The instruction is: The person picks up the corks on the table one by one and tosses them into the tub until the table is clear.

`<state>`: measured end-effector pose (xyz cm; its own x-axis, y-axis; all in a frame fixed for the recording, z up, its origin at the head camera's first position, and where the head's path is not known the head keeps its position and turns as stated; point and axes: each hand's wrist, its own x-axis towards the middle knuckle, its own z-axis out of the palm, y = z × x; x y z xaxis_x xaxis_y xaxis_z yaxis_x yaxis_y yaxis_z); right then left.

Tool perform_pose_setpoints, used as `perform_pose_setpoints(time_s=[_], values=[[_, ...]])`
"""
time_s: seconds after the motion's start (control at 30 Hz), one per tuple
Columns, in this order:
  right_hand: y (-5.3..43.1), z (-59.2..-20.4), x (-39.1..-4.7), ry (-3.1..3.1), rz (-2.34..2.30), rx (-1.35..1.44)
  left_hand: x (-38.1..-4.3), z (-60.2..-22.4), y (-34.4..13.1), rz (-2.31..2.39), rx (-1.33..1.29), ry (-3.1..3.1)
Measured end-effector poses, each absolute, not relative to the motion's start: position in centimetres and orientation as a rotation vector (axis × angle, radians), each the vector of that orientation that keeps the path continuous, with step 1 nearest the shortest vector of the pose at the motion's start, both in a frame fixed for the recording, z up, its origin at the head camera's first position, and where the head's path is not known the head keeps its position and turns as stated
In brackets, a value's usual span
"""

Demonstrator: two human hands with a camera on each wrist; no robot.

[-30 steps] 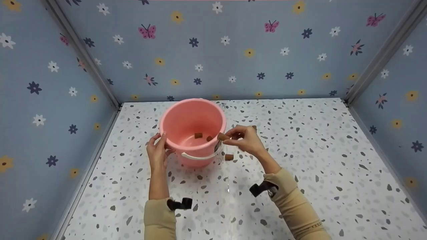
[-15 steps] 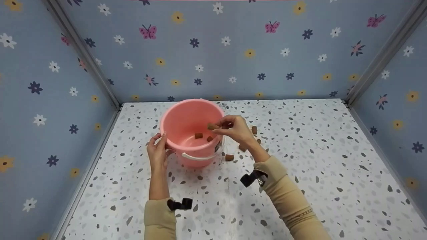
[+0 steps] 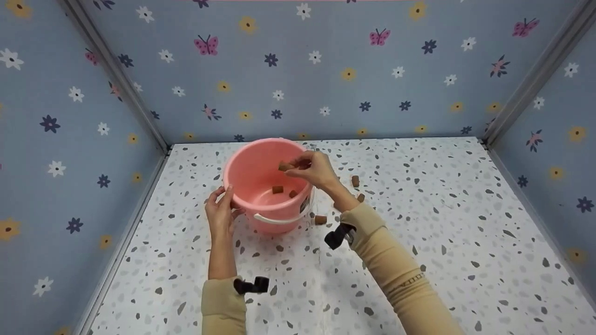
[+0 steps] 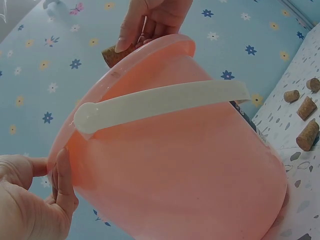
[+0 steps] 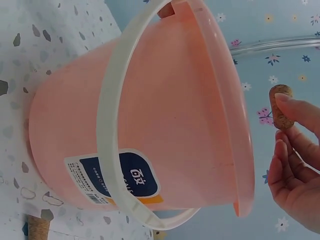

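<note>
Inside bucket (image 3: 253,170): two corks (image 3: 278,190), seemingly | right grip (image 3: 317,170) pinches cork (image 3: 284,166) | left grip (image 3: 219,211) clamps rim (image 3: 226,177)

On my feed the tabletop (image 3: 442,195) is white, flecked in greys. Behind its far edge I see a blue wall (image 3: 326,79) patterned with white, yellow and navy flowers and pink butterflies. The bucket (image 3: 260,158) is salmon pink, its handle (image 4: 165,102) creamy white, its label (image 5: 142,175) navy, white and orange. Toward the tabletop's far edge the corks (image 3: 355,181) are brown, and up close I make out darker mottling. The sleeves (image 3: 223,302) are tan.
</note>
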<state>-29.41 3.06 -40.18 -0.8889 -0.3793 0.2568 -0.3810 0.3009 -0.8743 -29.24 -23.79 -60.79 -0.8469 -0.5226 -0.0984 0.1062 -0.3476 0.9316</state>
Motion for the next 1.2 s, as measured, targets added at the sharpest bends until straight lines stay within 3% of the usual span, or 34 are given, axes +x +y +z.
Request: perform_pose_setpoints(time_s=[0.47,0.73,0.93,1.2], values=[[2.6,-40.6,-30.5,-2.592,1.591,0.706,-28.2,-59.3,-23.3,-2.26,0.555,-1.521],[3.1,-40.6,-30.8,-2.536,1.584,0.716,-25.7,-54.5,-21.6,-2.317,0.619,-1.515],[3.8,-40.7,-31.0,-2.529,1.571,0.693,-21.4,-46.2,-18.3,-2.285,0.616,-1.531],[5.3,-41.0,-31.2,-2.48,1.546,0.707,-20.9,-45.3,-18.0,-2.336,0.619,-1.476]])
